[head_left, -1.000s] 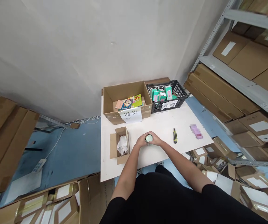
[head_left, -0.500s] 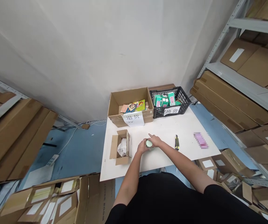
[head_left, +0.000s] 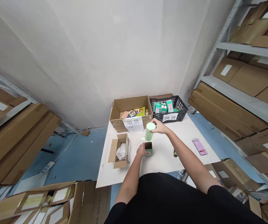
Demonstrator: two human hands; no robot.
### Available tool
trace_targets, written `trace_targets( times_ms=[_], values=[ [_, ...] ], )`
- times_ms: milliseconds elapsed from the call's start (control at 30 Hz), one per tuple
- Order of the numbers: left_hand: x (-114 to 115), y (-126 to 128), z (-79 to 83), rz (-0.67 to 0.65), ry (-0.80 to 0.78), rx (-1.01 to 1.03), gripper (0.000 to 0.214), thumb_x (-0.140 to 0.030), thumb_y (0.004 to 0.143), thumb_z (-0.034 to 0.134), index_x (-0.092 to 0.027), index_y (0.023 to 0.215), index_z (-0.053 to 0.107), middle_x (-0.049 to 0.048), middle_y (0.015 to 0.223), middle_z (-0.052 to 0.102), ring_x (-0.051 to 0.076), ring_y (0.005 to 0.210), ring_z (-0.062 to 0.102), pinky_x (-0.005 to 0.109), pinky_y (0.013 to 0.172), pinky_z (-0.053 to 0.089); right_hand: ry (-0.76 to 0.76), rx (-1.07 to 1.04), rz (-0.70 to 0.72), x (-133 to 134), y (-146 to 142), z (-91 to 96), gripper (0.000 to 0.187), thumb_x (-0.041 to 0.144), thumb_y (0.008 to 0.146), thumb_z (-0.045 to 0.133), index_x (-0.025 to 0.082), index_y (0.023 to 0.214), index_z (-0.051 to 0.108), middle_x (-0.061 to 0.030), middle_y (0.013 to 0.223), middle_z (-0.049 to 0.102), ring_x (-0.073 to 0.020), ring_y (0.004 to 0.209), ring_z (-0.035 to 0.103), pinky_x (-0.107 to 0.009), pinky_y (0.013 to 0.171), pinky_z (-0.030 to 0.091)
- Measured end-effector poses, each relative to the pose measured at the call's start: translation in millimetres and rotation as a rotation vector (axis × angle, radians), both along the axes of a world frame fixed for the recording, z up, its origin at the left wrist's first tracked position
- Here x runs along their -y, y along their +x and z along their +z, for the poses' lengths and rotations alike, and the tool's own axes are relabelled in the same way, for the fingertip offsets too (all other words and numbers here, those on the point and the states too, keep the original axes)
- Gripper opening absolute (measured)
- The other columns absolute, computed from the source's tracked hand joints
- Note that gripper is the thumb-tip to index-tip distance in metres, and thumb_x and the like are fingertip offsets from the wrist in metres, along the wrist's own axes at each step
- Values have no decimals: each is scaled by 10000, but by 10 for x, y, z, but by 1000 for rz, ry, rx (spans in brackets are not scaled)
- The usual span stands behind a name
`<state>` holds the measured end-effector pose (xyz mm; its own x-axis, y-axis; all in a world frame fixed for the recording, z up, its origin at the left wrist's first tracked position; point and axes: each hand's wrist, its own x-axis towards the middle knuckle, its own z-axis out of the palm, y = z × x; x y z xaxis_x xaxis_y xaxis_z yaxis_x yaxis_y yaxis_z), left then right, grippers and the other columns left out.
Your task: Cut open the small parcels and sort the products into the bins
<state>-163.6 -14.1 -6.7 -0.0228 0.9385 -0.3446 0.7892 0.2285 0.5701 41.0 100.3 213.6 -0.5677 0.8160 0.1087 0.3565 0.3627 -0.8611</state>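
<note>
My right hand point(head_left: 158, 126) grips a pale green cup point(head_left: 149, 132) near its top, above the white table point(head_left: 164, 155). Below the cup, my left hand point(head_left: 141, 150) is wrapped round the side of a small green box point(head_left: 149, 151). The box stands with its top open, and its inside looks dark brown. To the left of that hand lies an opened cardboard carton point(head_left: 127, 155) with crumpled white paper point(head_left: 121, 151) in it. A utility knife point(head_left: 175, 153) is partly hidden beside my right forearm.
Behind stand a large cardboard box point(head_left: 117, 124) of booklets and a black plastic basket point(head_left: 183, 113) of green boxes, both with paper signs. A pink blurred item point(head_left: 199, 147) lies at right. Shelves of cartons point(head_left: 253, 93) flank the table.
My right hand has lifted the cup up out of the green box and away from my left hand. The box stays in my left hand. The view has tilted slightly.
</note>
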Motion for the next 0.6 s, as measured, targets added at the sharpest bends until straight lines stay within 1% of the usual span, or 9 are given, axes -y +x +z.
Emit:
trace_targets(
  times_ms=[100, 167, 200, 267, 333, 367, 433, 500, 600],
  values=[
    [50, -46, 124, 78, 28, 67, 1175, -471, 553, 985, -201, 1545, 415, 216, 1524, 553, 361, 1375, 587, 406, 1089, 473, 41, -43, -58, -3, 56, 275, 542, 347, 593, 849, 227, 1042, 572, 10, 968, 681, -206, 886, 634, -293, 754, 489],
    [66, -89, 258, 168, 118, 183, 1268, -506, 481, 1010, -182, 1560, 426, 236, 1580, 499, 404, 1484, 469, 451, 1175, 408, 24, -111, -146, -6, 89, 304, 556, 341, 562, 867, 231, 1022, 576, 16, 955, 679, -206, 876, 635, -299, 750, 500],
    [60, -100, 345, 227, 173, 258, 1238, -529, 468, 1013, -173, 1527, 480, 237, 1572, 512, 418, 1505, 436, 471, 1200, 383, -11, -181, -209, -7, 104, 273, 563, 340, 545, 878, 233, 1008, 576, 16, 958, 680, -207, 876, 638, -305, 749, 511],
    [7, -86, 557, 369, 254, 457, 1042, -605, 523, 982, -160, 1392, 620, 232, 1484, 598, 418, 1468, 480, 487, 1198, 391, -135, -397, -352, 11, 118, 137, 568, 346, 526, 896, 237, 980, 571, 12, 966, 679, -209, 878, 646, -319, 745, 540],
    [-99, -26, 814, 504, 255, 729, 850, -717, 653, 880, -157, 1265, 696, 228, 1366, 675, 389, 1328, 613, 487, 1117, 475, -313, -684, -458, 75, 97, -67, 544, 361, 546, 901, 246, 958, 564, 8, 964, 684, -212, 884, 661, -345, 755, 576],
    [-167, 12, 954, 556, 240, 877, 810, -769, 716, 809, -163, 1243, 705, 223, 1330, 694, 364, 1242, 669, 477, 1053, 521, -407, -831, -480, 126, 73, -181, 520, 371, 570, 896, 252, 950, 562, 8, 957, 691, -215, 891, 670, -365, 772, 594],
    [-316, 72, 1241, 620, 274, 1119, 806, -826, 795, 697, -186, 1285, 686, 204, 1329, 697, 309, 1125, 724, 431, 942, 578, -558, -1073, -431, 253, 10, -401, 450, 379, 623, 881, 259, 910, 556, -2, 954, 717, -232, 938, 693, -415, 839, 622],
    [-456, 89, 1510, 640, 399, 1220, 789, -812, 825, 683, -206, 1329, 666, 176, 1332, 696, 269, 1097, 729, 375, 890, 593, -639, -1213, -395, 385, -52, -579, 404, 365, 658, 876, 257, 910, 579, -18, 974, 736, -252, 1001, 705, -446, 884, 634],
    [-611, 46, 1823, 648, 550, 1188, 739, -714, 794, 794, -196, 1310, 684, 145, 1262, 720, 256, 1121, 707, 338, 886, 590, -714, -1250, -349, 539, -113, -725, 406, 314, 670, 890, 246, 969, 625, -36, 1048, 752, -267, 1039, 723, -462, 904, 651]
  ],
)
